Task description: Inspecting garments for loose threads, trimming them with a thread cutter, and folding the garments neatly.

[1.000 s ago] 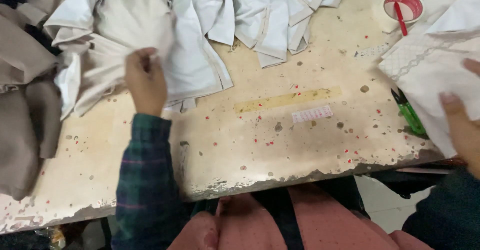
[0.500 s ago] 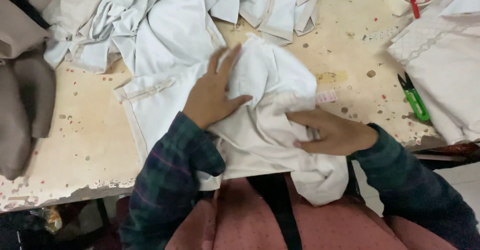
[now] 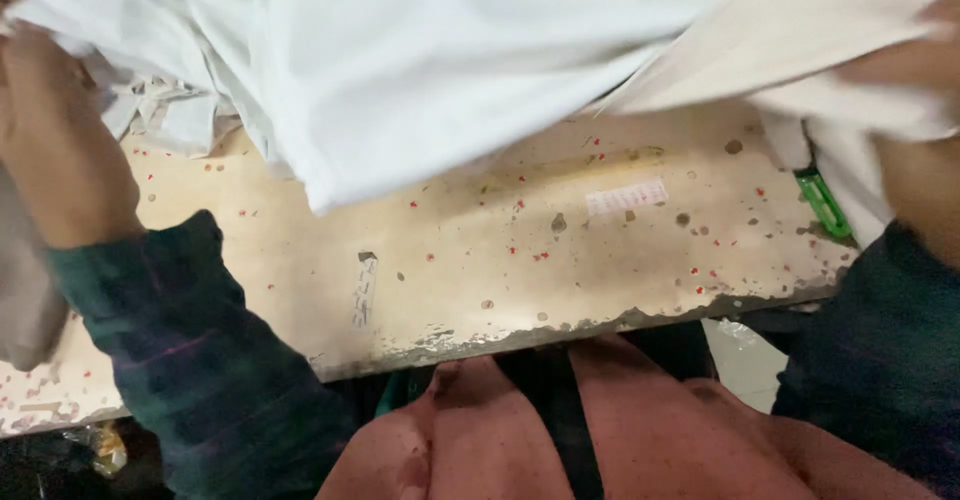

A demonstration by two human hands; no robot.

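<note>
White garment [image 3: 470,70]: lifted above the worktable, stretched across the top of the view, long axis running left to right between both hands; lower edge hanging free over the table's middle.
Left hand [image 3: 55,135]: at the far left, raised, closed on the garment's left end; dark plaid sleeve [image 3: 190,360] below it.
Fabric pile [image 3: 160,110]: pale pieces lying on the table just behind the left hand.
Worktable [image 3: 480,260]: worn beige top, speckled red, chipped front edge.
Green clippers [image 3: 822,200]: on the table, under the cloth's right end.
Right hand [image 3: 915,70]: far right, blurred, clamped on the garment's right end.
Nearer hand: neither; cloth spans both alike.
</note>
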